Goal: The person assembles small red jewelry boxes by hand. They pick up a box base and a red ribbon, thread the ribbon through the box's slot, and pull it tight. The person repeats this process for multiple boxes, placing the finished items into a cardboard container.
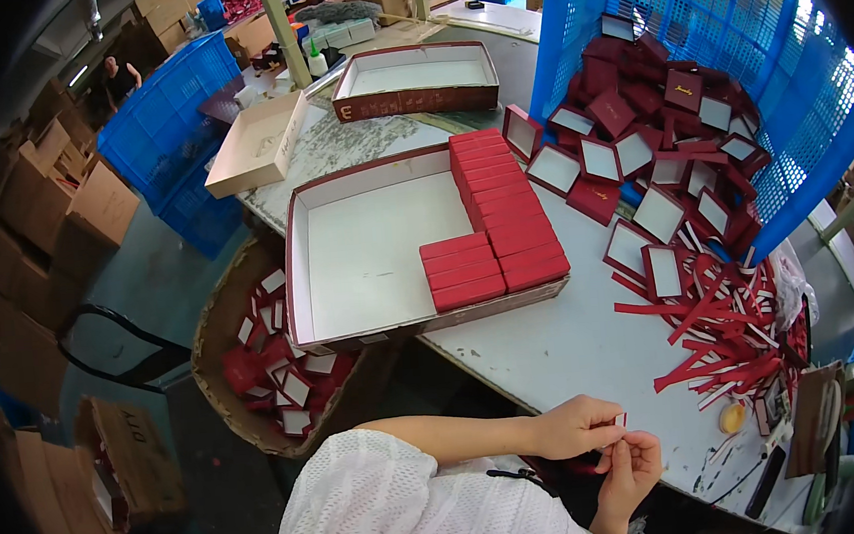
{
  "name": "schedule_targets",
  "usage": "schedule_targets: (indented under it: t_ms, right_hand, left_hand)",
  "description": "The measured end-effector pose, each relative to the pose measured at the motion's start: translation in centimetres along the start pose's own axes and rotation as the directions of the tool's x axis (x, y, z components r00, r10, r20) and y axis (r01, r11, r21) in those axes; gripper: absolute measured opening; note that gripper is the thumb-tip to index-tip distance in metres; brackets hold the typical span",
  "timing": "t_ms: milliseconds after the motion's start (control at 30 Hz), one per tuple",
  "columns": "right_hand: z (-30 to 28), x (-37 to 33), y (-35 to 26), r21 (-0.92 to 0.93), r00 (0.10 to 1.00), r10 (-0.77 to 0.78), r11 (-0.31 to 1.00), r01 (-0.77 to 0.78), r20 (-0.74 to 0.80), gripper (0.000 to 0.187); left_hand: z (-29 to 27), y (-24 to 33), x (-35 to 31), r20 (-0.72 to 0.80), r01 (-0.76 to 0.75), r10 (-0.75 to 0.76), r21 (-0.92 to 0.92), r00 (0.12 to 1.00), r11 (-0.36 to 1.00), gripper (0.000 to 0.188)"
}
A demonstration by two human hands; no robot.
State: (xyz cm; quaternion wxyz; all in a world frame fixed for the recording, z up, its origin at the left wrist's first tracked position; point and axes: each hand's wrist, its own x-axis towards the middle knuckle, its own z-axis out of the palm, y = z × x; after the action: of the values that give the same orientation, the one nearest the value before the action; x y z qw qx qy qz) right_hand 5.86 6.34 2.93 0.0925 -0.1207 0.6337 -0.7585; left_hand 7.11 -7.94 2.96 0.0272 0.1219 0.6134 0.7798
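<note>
My left hand [578, 427] and my right hand [628, 467] meet at the table's near edge, fingers pinched together. Between the fingertips shows the end of a small red-and-white strip [621, 419]; most of it is hidden. To their right lies a heap of red strips [719, 339] with white undersides. Ahead on the table stands a shallow carton [360, 177], white inside. Red flat boxes [507, 200] are packed in rows along its right side, with a shorter stack [461, 269] beside them.
A blue plastic crate [569, 30] on its side spills dark red box halves [626, 121] onto the table [494, 357]. Behind the carton sit an open box [417, 99] and a cream tray [262, 139]. A large carton [220, 409] of red pieces stands below, left.
</note>
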Motion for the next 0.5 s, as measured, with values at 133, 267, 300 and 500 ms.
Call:
schedule_targets:
  t_ms: [133, 267, 300, 500]
  right_hand:
    - [-0.1, -0.3, -0.1, -0.061, 1.000, -0.024, 0.998, 0.023, -0.018, 0.007]
    - [-0.6, -0.1, -0.1, -0.462, 0.975, -0.220, 0.863, 0.205, 0.023, 0.009]
    - [0.0, 0.6, -0.5, -0.644, 0.910, -0.398, 0.669, 0.372, 0.113, 0.010]
    - [0.0, 0.6, -0.6, -0.779, 0.787, -0.508, 0.309, 0.546, 0.350, 0.012]
  left_hand:
    - [-0.1, -0.4, -0.1, 0.039, 0.099, -0.095, -0.111, 0.995, 0.989, 0.014]
    - [-0.1, -0.8, -0.3, -0.004, 0.164, -0.164, -0.044, 0.986, 0.986, 0.015]
    - [-0.2, -0.9, -0.3, -0.031, 0.198, -0.198, -0.006, 0.980, 0.980, 0.015]
    - [1.0, -2.0, -0.4, -0.045, 0.174, -0.184, -0.163, 0.982, 0.971, 0.016]
